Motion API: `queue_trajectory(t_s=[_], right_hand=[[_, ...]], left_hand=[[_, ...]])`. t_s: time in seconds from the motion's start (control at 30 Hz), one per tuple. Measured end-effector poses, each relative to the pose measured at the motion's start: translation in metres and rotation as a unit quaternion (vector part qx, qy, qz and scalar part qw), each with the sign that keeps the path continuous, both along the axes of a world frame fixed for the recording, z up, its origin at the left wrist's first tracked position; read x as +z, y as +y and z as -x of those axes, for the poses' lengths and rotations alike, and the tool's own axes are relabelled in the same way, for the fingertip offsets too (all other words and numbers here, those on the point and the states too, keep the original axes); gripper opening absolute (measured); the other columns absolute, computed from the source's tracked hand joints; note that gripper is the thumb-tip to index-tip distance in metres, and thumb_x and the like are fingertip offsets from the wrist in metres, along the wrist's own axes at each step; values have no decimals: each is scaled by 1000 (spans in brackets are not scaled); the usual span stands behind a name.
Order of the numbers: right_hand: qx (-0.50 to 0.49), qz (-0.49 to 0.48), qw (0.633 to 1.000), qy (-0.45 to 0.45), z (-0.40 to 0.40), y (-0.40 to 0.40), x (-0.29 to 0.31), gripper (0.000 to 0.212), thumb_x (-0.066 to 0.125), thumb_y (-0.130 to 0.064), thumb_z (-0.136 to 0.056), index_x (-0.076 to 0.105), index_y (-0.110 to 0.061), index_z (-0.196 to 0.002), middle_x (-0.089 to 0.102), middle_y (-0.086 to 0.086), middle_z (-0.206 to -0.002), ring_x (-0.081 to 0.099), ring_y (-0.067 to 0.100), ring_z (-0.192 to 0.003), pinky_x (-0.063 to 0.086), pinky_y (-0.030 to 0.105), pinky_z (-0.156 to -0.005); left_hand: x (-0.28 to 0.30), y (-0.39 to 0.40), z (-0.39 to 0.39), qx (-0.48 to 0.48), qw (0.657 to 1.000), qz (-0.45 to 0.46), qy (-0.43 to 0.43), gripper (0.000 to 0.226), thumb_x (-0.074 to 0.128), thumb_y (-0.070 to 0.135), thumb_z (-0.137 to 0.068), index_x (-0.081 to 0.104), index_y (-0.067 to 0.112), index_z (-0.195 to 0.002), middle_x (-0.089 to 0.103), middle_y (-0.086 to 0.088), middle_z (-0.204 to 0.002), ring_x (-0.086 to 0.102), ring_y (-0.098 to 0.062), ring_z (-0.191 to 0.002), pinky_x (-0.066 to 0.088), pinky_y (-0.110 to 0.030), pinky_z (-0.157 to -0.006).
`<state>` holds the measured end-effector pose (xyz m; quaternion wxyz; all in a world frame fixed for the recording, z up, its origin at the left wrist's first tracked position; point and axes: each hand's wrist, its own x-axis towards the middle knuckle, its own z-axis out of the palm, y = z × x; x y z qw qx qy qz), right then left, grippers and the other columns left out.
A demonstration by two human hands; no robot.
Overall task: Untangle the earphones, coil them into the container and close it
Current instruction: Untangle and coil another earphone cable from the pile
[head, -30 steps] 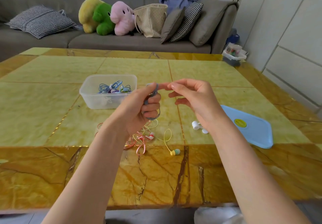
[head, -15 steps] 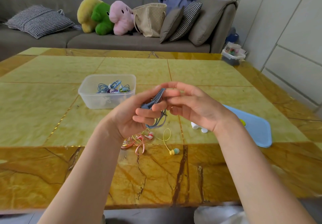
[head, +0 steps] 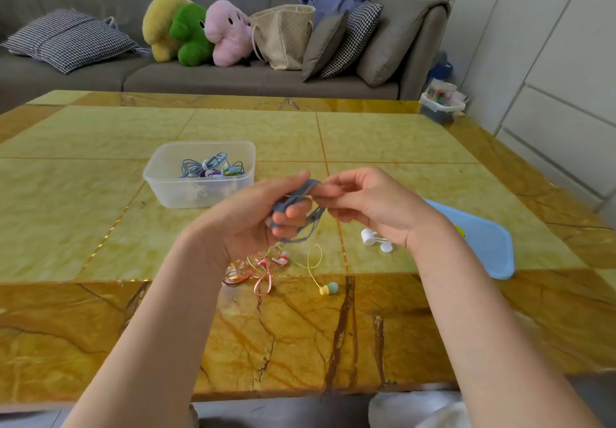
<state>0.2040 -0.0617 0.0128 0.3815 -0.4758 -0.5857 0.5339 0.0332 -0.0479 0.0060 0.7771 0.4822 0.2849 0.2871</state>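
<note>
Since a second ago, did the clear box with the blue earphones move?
No. The clear container sits on the same gold seam of the table; only the camera shifted slightly, and neither hand touches it.

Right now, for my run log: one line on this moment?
left hand: holds blue cord | right hand: pinches cord | container: open | lid: on table

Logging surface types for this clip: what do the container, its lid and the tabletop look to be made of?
Container: translucent, slightly frosted plastic; the coiled earphones inside show through its wall. Lid: opaque light-blue plastic, smooth, probably flexible. Table: glossy veined yellow-green and amber panels that reflect light, likely polished marble or stone, possibly an imitation.
</note>
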Motion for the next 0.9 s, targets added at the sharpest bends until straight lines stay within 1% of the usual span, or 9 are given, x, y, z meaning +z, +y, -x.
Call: queue_trajectory(t_s=[0.07,0.2,0.37,0.43,0.5,0.57,0.73,0.83,0.9], right_hand=[[-38,-2,999,-3,-2,4,-3,16,67,-1,-81,66,2,-96,56,4,-71,45,6,-56,37,16,-53],[-88,-9,996,23,-3,8,-6,7,67,-1,-81,66,-5,-87,62,3,-75,53,7,-63,44,15,-57],[-126,11,987,94,0,8,-5,5,64,2,-83,65,-3,-84,58,1,-59,50,5,-48,43,12,-47],[-147,17,982,120,4,7,-5,5,62,4,-84,64,0,-82,56,4,-60,48,5,-45,40,12,-44],[-169,18,977,126,6,7,-5,6,60,4,-85,63,0,-81,55,7,-62,47,5,-44,38,13,-42],[-190,12,976,103,7,9,-7,8,60,2,-86,63,-1,-80,54,8,-63,46,5,-43,37,15,-44],[-236,-54,970,-33,11,11,-11,9,63,-6,-85,65,-8,-76,52,2,-56,46,10,-49,36,18,-47],[-232,-88,963,-105,12,11,-12,9,65,-11,-83,66,-13,-75,55,-2,-59,49,9,-56,36,20,-53],[-220,-95,962,-129,14,10,-14,6,66,-11,-83,67,-11,-77,57,-2,-60,50,7,-54,37,19,-53]], left_hand=[[1,2,1,53,999,3,11,32,44,27,-91,68,7,-86,34,8,-47,27,-1,-37,26,-11,-34],[-4,4,-3,164,983,-44,67,25,47,17,-95,67,4,-88,43,3,-57,34,-2,-42,35,-11,-40],[-7,3,-11,204,953,-146,172,25,46,18,-96,68,11,-87,46,1,-65,40,-5,-51,38,-16,-53],[-6,0,-18,197,926,-204,250,30,43,22,-98,68,11,-86,48,2,-61,41,-7,-51,37,-19,-57],[-6,-2,-27,200,879,-268,339,37,38,25,-99,67,4,-88,47,1,-57,43,-12,-53,35,-24,-57],[-9,-3,-36,192,855,-303,375,40,34,23,-100,66,1,-90,47,-1,-60,42,-17,-60,32,-27,-58],[-9,-6,-40,147,904,-247,318,34,31,16,-101,61,6,-88,54,2,-72,44,-10,-62,37,-13,-55],[-10,-8,-38,109,919,-216,313,32,31,16,-101,56,8,-82,56,3,-63,50,-17,-75,38,-21,-64],[-10,-9,-36,85,918,-208,327,31,32,15,-101,58,5,-88,56,5,-59,49,-16,-71,38,-21,-63]])
